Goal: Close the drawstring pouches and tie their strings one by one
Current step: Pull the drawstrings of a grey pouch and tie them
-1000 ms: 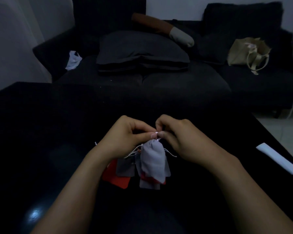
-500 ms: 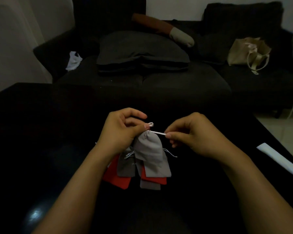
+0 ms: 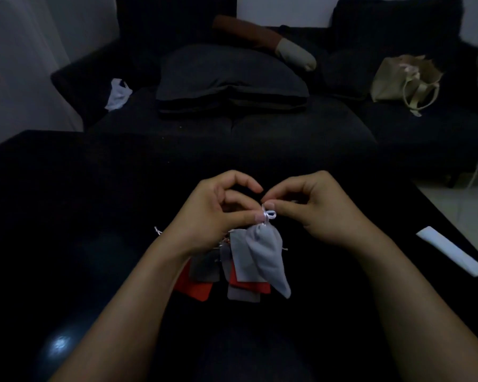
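You have one grey pouch lifted just above the heap, its neck already gathered shut, so the closing part of this one looks done. What remains on it is the knot. Your left hand pinches the bunched neck between thumb and fingertips, and your right hand pinches the white string right at the top, where a small loop stands up between your two thumbs. I judge the tie to be half formed: a loop is there, but in this dim light I cannot tell whether it has been pulled tight.

Beneath the held pouch, on the dark worktop, lies the rest of the pile, grey and red pouches overlapping one another. They lie flat, and a loose string end pokes out past your left wrist, so most of them probably still wait their turn. No separate group of finished pouches is visible, so the greater share of the job seems to lie ahead of you.
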A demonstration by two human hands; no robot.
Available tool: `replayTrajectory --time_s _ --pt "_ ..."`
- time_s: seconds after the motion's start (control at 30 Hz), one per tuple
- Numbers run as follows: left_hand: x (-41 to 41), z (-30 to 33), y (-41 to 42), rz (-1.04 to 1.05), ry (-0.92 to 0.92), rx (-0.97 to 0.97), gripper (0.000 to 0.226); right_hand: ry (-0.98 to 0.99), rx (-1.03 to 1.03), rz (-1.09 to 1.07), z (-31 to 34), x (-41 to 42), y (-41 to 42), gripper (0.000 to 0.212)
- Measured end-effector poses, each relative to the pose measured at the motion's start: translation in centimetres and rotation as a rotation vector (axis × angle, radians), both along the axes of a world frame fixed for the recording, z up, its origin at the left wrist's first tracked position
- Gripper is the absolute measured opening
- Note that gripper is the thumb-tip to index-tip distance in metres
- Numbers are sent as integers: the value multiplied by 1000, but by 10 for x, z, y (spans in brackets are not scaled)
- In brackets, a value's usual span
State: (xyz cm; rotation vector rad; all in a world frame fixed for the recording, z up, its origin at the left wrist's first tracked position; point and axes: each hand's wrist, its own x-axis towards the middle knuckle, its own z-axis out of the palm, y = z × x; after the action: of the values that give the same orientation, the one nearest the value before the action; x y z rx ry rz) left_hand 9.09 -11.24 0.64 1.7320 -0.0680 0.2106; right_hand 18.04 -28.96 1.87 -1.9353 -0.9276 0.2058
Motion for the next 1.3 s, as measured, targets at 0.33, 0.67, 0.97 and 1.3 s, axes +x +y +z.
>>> replayTrajectory --time_s 0.33,0.67,0.97,1.3 --pt "5 -3 1 95 -151 11 24 305 168 -82 -5 -6 9 15" --pt "12 -14 1 204 -112 88 9 446 184 -72 -8 -9 12 16" --pt "14 -17 0 313 -128 79 17 636 254 -64 -16 -10 20 20" --pt "8 -14 3 250 -288 381 15 677 153 -11 -15 -7 18 23"
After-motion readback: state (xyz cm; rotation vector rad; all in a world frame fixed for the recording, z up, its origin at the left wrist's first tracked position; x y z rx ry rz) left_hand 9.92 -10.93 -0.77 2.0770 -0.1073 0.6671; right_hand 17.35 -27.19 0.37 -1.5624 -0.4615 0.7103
